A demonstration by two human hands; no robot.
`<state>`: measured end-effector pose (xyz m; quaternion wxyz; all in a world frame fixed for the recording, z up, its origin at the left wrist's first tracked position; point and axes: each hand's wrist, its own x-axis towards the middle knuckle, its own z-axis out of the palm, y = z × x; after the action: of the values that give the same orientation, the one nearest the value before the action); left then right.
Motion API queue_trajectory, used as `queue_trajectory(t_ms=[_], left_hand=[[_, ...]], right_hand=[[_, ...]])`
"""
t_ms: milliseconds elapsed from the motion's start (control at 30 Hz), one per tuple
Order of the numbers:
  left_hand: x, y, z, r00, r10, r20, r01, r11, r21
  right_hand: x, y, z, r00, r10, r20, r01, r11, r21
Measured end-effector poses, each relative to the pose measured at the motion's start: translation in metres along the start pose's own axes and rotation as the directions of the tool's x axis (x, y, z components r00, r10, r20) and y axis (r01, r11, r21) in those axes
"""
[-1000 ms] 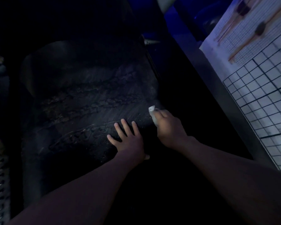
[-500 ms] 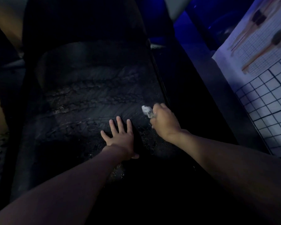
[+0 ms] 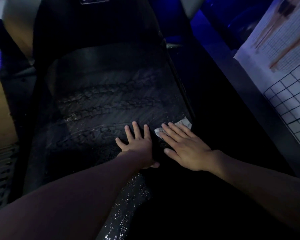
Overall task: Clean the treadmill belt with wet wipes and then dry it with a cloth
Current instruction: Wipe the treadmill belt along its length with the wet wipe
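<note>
From the head view, the scene is dim. The treadmill belt (image 3: 102,104) runs dark up the middle, marked with smeared, wavy streaks across its width. The left grip (image 3: 137,144), a bare hand, lies flat on the belt with its fingers straight and spread, holding nothing. Just to its right, the right grip (image 3: 185,149) is also flat, fingers straight and close together, pressing down on the wet wipe (image 3: 184,122). The white wipe sits at the belt's right edge, and only its crumpled ends show past the fingertips. The two grips are near each other but apart.

A glistening wet patch (image 3: 126,205) shows on the belt between the forearms. Along the belt's right side runs a dark side rail (image 3: 182,94), just beside the wipe. Farther right, well apart, stands a white grid panel (image 3: 287,104), with a blurred lined paper sheet (image 3: 275,37) above it. At lower left lies a ribbed grille (image 3: 0,170). The treadmill's black front housing (image 3: 93,28) rises beyond the belt.
</note>
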<state>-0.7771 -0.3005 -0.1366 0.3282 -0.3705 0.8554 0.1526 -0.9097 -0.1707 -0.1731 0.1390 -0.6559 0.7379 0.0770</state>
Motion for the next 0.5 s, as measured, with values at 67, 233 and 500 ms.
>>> queue_trajectory(t_ms=[67,233,500], left_hand=[[-0.001,-0.001,0.001,1.0,0.009,-0.009,-0.01,1.0,-0.008],[-0.004,-0.007,0.0,0.998,0.052,-0.04,-0.054,0.997,-0.06],[-0.029,-0.021,0.03,0.933,0.076,-0.351,-0.085,0.996,-0.01]], right_hand=[[0.005,-0.001,-0.001,0.997,0.069,-0.031,-0.068,0.997,0.028],[-0.005,-0.025,0.011,0.996,0.05,-0.073,-0.041,0.992,0.117],[-0.009,-0.03,0.019,0.989,0.055,-0.139,-0.041,0.994,0.104]])
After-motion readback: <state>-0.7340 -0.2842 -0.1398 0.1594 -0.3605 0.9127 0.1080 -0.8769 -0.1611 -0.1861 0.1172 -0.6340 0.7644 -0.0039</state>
